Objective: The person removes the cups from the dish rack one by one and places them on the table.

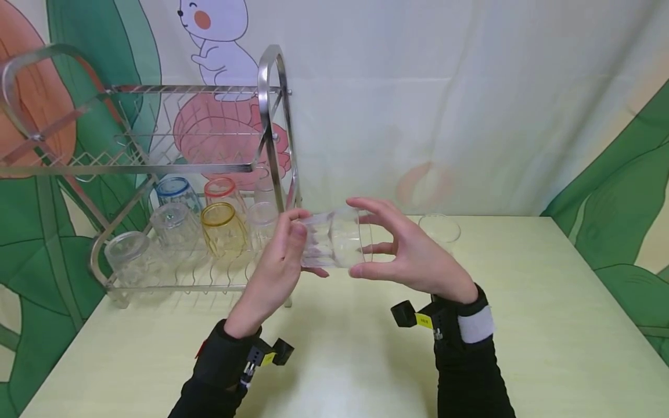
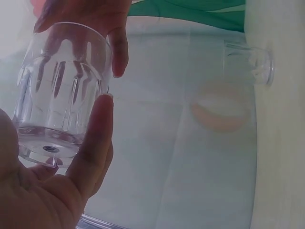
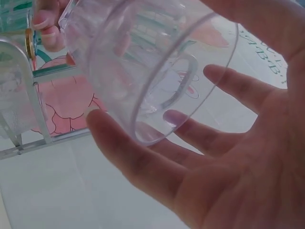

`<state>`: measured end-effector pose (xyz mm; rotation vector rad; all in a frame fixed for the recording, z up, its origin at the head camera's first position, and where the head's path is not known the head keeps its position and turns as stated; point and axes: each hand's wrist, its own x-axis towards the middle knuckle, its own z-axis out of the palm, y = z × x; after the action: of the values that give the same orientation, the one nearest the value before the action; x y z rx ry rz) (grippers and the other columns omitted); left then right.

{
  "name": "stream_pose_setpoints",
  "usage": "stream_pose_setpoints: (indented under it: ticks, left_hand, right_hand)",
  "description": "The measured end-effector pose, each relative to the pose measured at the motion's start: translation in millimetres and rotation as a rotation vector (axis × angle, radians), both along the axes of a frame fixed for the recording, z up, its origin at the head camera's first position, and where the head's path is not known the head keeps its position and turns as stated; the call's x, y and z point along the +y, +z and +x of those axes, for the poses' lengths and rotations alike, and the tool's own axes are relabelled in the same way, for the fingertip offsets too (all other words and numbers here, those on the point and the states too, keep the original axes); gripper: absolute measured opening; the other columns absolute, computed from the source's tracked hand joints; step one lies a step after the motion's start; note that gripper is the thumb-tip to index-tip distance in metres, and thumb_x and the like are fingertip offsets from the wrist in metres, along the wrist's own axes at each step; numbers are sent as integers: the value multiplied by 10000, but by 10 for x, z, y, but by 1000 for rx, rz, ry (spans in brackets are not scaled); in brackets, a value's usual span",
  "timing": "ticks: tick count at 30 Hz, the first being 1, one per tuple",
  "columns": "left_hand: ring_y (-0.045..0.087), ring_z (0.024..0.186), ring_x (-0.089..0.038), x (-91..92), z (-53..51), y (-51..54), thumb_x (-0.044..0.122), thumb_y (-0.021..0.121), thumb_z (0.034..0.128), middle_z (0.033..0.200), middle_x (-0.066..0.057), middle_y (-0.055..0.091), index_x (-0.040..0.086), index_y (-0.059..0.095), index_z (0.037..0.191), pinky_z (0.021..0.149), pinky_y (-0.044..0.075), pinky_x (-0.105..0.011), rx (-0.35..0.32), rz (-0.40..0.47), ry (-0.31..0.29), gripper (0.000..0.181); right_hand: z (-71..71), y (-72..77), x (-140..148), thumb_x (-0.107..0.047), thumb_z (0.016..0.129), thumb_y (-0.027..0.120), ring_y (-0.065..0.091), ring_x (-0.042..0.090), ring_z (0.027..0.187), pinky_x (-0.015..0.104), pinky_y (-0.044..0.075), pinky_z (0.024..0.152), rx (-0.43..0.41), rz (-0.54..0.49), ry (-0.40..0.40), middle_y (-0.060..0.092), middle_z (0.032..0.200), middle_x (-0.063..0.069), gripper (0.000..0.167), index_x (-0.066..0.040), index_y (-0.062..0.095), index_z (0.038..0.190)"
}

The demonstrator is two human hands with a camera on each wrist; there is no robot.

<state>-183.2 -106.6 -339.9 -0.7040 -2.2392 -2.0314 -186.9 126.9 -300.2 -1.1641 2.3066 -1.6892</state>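
A clear drinking glass (image 1: 333, 239) is held on its side above the table, base to the left and rim to the right. My left hand (image 1: 279, 270) grips it round the base, and in the left wrist view the fingers (image 2: 97, 138) curl along its side. My right hand (image 1: 413, 252) spans the rim end, thumb below and forefinger above. Seen from the right wrist, the thumb (image 3: 128, 152) lies against the glass's outside near the rim. Some fingertips are seen through the clear wall, so their exact contact cannot be told.
At left stands a two-tier metal dish rack (image 1: 198, 169). Its lower tier holds several upside-down glasses, among them a yellow glass (image 1: 225, 232), a blue-rimmed glass (image 1: 177, 194) and a red-rimmed glass (image 1: 223, 191). Another clear glass (image 2: 250, 64) stands on the table behind my right hand.
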Motion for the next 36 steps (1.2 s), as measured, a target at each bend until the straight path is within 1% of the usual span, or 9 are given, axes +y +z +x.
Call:
stream_pose_setpoints:
  ticks: [8, 12, 15, 18, 22, 26, 29, 32, 36]
  left_hand:
    - [663, 885, -296, 7, -9, -15, 425, 332, 1059, 1165, -202, 517, 106, 307, 1386, 753, 570, -442, 14, -59, -29, 457]
    - [584, 829, -269, 2, -2, -11, 483, 327, 1044, 1048, -174, 508, 139, 339, 1394, 702, 495, -396, 55, -148, 24, 491]
    - [521, 888, -280, -11, 21, -10, 516, 341, 1032, 1078, -150, 525, 171, 377, 1403, 694, 423, -405, 84, -197, 92, 509]
    - [525, 982, -292, -18, 28, -15, 512, 366, 1030, 1161, -145, 544, 192, 402, 1402, 737, 424, -422, 93, -188, 114, 492]
    - [513, 969, -288, -15, 14, -14, 510, 373, 1029, 1157, -143, 547, 188, 410, 1405, 724, 409, -411, 104, -188, 101, 496]
    - [494, 864, -278, -16, 11, 0, 473, 365, 1045, 1068, -139, 532, 185, 411, 1416, 700, 418, -395, 104, -205, 69, 471]
    - [551, 966, -250, -32, 18, 8, 429, 348, 1063, 1182, -123, 542, 167, 412, 1449, 810, 501, -404, 99, -207, 38, 471]
    - [567, 1154, -218, -43, 23, 15, 392, 340, 1073, 1348, -95, 530, 148, 430, 1474, 942, 501, -413, 103, -192, 24, 478]
    - [609, 1140, -201, -36, 30, 27, 360, 349, 1078, 1360, -75, 553, 151, 458, 1469, 962, 493, -367, 111, -171, 28, 457]
  right_hand:
    - [-6, -29, 47, -64, 792, 819, 444, 295, 1281, 425, 539, 886, 35, 4, -24, 387, 1449, -7, 809, -195, 402, 1473]
    - [-2, -30, 77, -69, 785, 826, 443, 237, 1266, 410, 539, 887, 46, 1, -35, 401, 1443, -28, 794, -194, 425, 1459]
    - [-2, -25, 86, -73, 783, 828, 422, 207, 1267, 396, 535, 895, 62, 3, -34, 404, 1440, -33, 788, -196, 433, 1455]
    - [9, -13, 88, -79, 785, 827, 407, 212, 1272, 408, 530, 903, 77, 3, -35, 403, 1439, -32, 779, -190, 439, 1451]
    - [21, -7, 105, -64, 779, 829, 409, 210, 1264, 406, 534, 897, 88, -2, -42, 407, 1437, -31, 779, -177, 444, 1447]
    - [24, -16, 136, -28, 771, 825, 410, 207, 1262, 397, 538, 892, 85, -13, -38, 411, 1434, -19, 788, -158, 441, 1447]
    - [22, -20, 162, -8, 764, 823, 417, 230, 1257, 422, 539, 886, 84, -21, -36, 421, 1423, -7, 792, -151, 444, 1444]
    - [23, -14, 197, -5, 758, 827, 426, 248, 1248, 424, 545, 874, 89, -22, -46, 430, 1411, 1, 790, -153, 453, 1438]
    - [33, 5, 251, -27, 765, 829, 436, 254, 1238, 408, 549, 866, 103, -9, -70, 436, 1412, 28, 779, -164, 460, 1437]
